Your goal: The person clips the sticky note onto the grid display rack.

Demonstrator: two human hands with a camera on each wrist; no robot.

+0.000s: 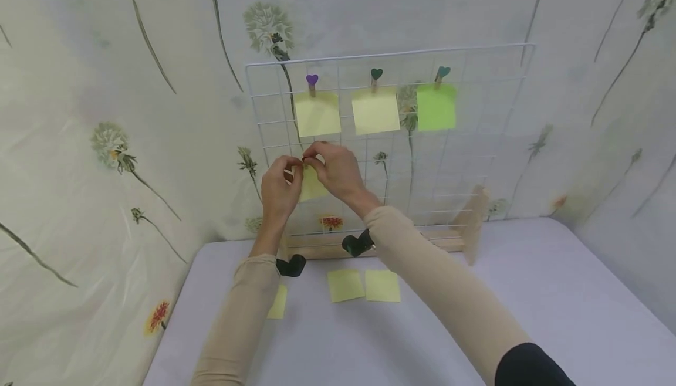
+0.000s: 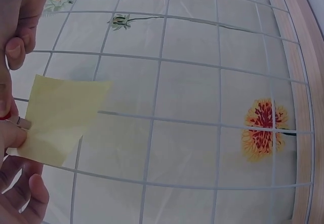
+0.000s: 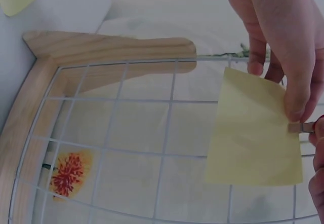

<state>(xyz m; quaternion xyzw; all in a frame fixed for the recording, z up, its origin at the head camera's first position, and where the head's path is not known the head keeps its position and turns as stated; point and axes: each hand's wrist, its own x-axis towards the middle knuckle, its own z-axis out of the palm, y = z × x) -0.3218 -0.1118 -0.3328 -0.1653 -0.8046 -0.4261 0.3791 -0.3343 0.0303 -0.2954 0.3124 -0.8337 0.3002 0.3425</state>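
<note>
In the head view both hands meet at the left part of a white wire grid (image 1: 369,151), over a pale yellow sticky note (image 1: 313,185). My left hand (image 1: 281,191) pinches a small wooden clip (image 3: 307,127) with a red end, its tip lying over the note's upper edge. The right hand (image 1: 340,172) grips the note's upper edge, thumb right beside the clip. In the left wrist view the note (image 2: 66,117) lies in front of the wires, the left thumb close by its edge. Fingers partly hide the red end.
Above, two pale yellow notes (image 1: 317,113) and a green note (image 1: 436,107) hang from heart-topped clips (image 1: 377,74). A wooden stand (image 1: 472,224) supports the grid on the white table (image 1: 528,292). More yellow notes (image 1: 382,285) lie in front, one partly behind the left sleeve.
</note>
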